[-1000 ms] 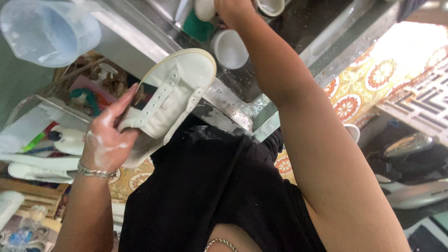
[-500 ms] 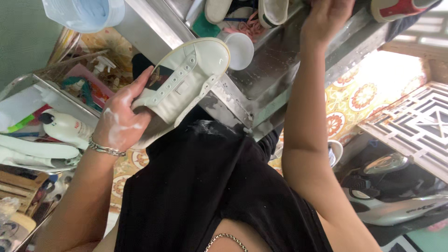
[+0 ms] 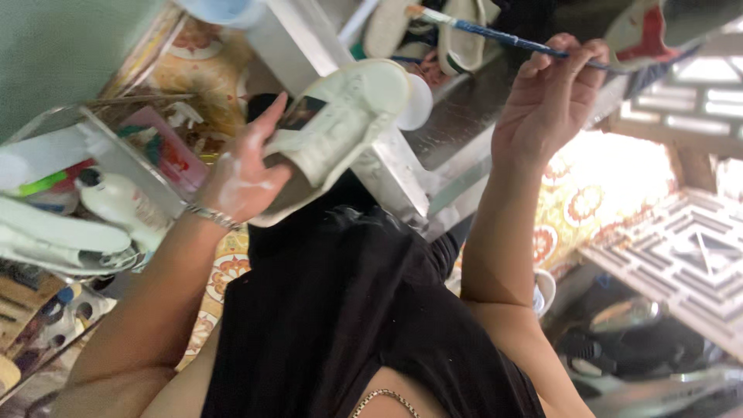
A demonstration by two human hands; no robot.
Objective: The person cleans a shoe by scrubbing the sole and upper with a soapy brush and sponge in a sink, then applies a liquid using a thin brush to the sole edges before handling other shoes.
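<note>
White shoe (image 3: 340,128) in left grip (image 3: 244,178).

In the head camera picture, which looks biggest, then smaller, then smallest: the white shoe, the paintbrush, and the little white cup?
1. White shoe, held in the left hand.
2. Paintbrush, held in the right hand: long, nearly shoe length, but very thin.
3. Little white cup: it only partly shows behind the shoe, so its full size is unsure.
</note>
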